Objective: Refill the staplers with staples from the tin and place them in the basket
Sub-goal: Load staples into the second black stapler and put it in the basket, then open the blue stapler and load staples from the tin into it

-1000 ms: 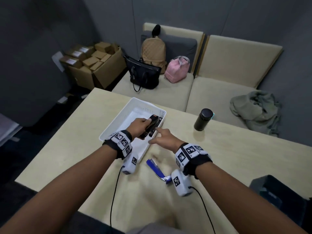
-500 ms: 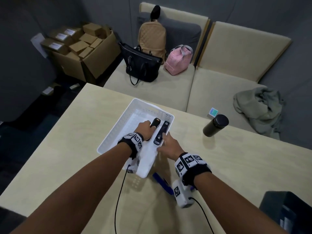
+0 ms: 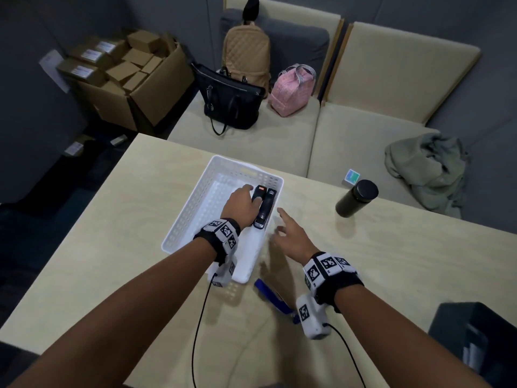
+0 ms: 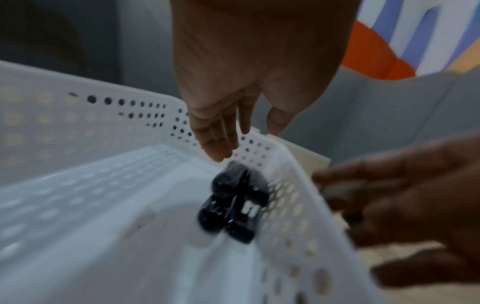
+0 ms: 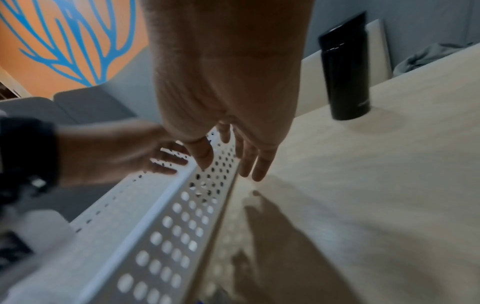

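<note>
Basket (image 3: 201, 197): a white perforated basket is set on the table (image 3: 391, 261), slightly askew.
Staplers: two black staplers are laid side by side against the basket's right wall, touching each other; the left stapler (image 3: 258, 194) carries a red label on its far end, the right stapler (image 3: 265, 208) a small white marking. No word on either can be read.
Left hand (image 3: 240, 205): held inside the basket with fingers straight and relaxed; nothing is gripped. From the head view the fingers lie over the left stapler; in the left wrist view the fingertips (image 4: 217, 152) are seen just above the staplers' far ends, and contact cannot be told.
Right hand (image 3: 291, 236): spread loosely above the table just outside the basket's right wall, holding nothing.
Blue stapler (image 3: 272, 298): lying on the table near the basket's near corner, partly hidden by the right wrist camera.
Flask (image 3: 356, 198): a dark flask stands upright on the table, well to the right; faint lettering near its base is unreadable.
Wrist bands: black-and-white square marker codes are worn on both wrists.
</note>
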Demonstrator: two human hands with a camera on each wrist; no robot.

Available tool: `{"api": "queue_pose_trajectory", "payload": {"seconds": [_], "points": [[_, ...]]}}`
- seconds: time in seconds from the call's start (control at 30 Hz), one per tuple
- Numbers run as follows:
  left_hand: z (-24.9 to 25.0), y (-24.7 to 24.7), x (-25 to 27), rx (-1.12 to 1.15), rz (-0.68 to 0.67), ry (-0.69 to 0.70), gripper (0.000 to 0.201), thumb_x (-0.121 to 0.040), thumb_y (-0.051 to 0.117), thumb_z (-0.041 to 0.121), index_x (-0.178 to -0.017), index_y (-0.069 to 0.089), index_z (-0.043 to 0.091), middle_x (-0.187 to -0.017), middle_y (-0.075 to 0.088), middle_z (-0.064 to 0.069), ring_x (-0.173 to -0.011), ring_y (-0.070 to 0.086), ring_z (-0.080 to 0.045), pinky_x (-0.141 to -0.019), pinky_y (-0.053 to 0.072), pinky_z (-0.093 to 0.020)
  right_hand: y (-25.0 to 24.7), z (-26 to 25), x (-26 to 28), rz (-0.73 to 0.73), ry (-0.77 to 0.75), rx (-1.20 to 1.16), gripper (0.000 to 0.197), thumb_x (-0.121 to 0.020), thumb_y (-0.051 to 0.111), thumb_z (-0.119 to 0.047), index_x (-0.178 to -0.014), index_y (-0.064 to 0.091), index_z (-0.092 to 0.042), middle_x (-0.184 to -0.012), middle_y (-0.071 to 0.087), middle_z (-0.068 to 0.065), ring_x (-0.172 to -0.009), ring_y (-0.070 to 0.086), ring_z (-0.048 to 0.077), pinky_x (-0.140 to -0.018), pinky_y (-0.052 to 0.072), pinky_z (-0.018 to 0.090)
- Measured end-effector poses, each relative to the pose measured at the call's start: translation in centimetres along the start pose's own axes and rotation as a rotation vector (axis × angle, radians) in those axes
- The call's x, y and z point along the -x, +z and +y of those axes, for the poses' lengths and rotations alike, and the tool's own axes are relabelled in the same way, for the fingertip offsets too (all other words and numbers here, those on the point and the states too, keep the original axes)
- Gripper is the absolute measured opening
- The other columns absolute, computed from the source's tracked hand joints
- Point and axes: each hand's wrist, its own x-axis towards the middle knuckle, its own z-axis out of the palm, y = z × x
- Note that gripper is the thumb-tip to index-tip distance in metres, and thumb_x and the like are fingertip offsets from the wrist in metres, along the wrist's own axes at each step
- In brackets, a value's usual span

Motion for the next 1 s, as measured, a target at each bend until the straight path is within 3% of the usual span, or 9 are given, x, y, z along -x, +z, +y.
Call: {"api": "queue_pose_trajectory", "payload": {"seconds": [0.13,0.23,0.37,0.47,0.53,0.67,0.77,0.87,1.0], "points": [[3.7,-0.3,4.5,0.109,0.055,0.204,0.016,-0.091,0.053,0.022,-0.099,0.063,0.012,-0.084,0.064,-0.003,-0.080,0.063,-0.024,-0.073,0.053,-0.034,-1.7,5.6,3.6,-0.082,0.091,0.273,0.046,-0.090,0.058,-0.015,-0.135,0.049,-0.016,-0.121,0.060,0.010,-0.111,0.059,0.025,-0.094,0.046,0.026],[5.6,2.0,9.4,0.087,-0.146,0.277,0.014,-0.088,0.054,0.022,-0.087,0.066,0.015,-0.074,0.068,-0.003,-0.072,0.064,-0.022,-0.065,0.050,-0.029,-2.5,10.1,7.3,-0.262,0.074,0.599,0.034,-0.086,0.061,-0.028,-0.119,0.065,-0.021,-0.115,0.060,0.011,-0.110,0.058,0.028,-0.094,0.047,0.032],[5.2,6.9,15.1,-0.278,-0.421,0.145,0.025,-0.084,0.053,0.026,-0.080,0.064,0.005,-0.071,0.065,-0.010,-0.071,0.066,-0.029,-0.065,0.054,-0.033,-3.4,13.8,11.6,-0.236,0.073,0.727,0.030,-0.093,0.052,-0.036,-0.112,0.069,-0.022,-0.113,0.060,0.013,-0.108,0.057,0.030,-0.089,0.045,0.038],[2.1,9.8,16.6,-0.509,-0.433,-0.012,0.041,-0.087,0.050,0.042,-0.097,0.065,0.005,-0.098,0.068,-0.014,-0.089,0.067,-0.031,-0.073,0.051,-0.032,-4.0,15.7,14.0,-0.267,0.064,0.813,0.034,-0.092,0.051,-0.038,-0.119,0.064,-0.021,-0.116,0.056,0.012,-0.111,0.053,0.030,-0.091,0.044,0.039],[0.9,11.4,17.0,-0.499,-0.395,-0.066,0.050,-0.086,0.048,0.055,-0.102,0.065,0.010,-0.109,0.066,-0.012,-0.099,0.065,-0.029,-0.076,0.046,-0.029,-4.5,17.1,15.9,-0.289,0.045,0.849,0.034,-0.091,0.052,-0.030,-0.124,0.058,-0.022,-0.119,0.053,0.011,-0.113,0.050,0.029,-0.092,0.042,0.039],[1.8,13.3,17.1,-0.341,-0.309,-0.135,0.056,-0.081,0.053,0.064,-0.087,0.069,0.010,-0.086,0.071,-0.011,-0.083,0.069,-0.028,-0.067,0.052,-0.030,-5.2,18.5,18.1,-0.294,0.006,0.865,0.032,-0.088,0.053,-0.023,-0.120,0.056,-0.023,-0.116,0.052,0.011,-0.109,0.053,0.032,-0.086,0.043,0.039],[3.5,14.7,17.6,-0.269,-0.350,-0.101,0.037,-0.081,0.062,0.045,-0.076,0.061,0.008,-0.080,0.069,-0.013,-0.075,0.069,-0.030,-0.063,0.054,-0.032,-5.8,19.3,19.0,-0.266,-0.103,0.964,0.034,-0.091,0.050,-0.019,-0.123,0.059,-0.025,-0.117,0.051,0.011,-0.108,0.051,0.032,-0.083,0.047,0.041],[5.6,16.7,18.5,-0.373,-0.484,0.031,0.023,-0.081,0.065,0.026,-0.083,0.064,0.003,-0.093,0.070,-0.017,-0.089,0.066,-0.032,-0.073,0.052,-0.035,-6.2,19.7,19.6,-0.178,-0.171,0.995,0.030,-0.090,0.050,-0.015,-0.115,0.064,-0.025,-0.113,0.053,0.007,-0.106,0.053,0.029,-0.077,0.049,0.040],[7.2,19.3,20.0,-0.407,-0.540,0.162,0.018,-0.083,0.063,0.024,-0.092,0.057,0.010,-0.101,0.067,-0.015,-0.096,0.062,-0.032,-0.078,0.049,-0.037,-7.4,20.1,19.7,-0.061,-0.055,0.835,0.032,-0.081,0.062,-0.014,-0.112,0.063,-0.018,-0.112,0.055,0.007,-0.102,0.058,0.030,-0.078,0.046,0.036]]}}
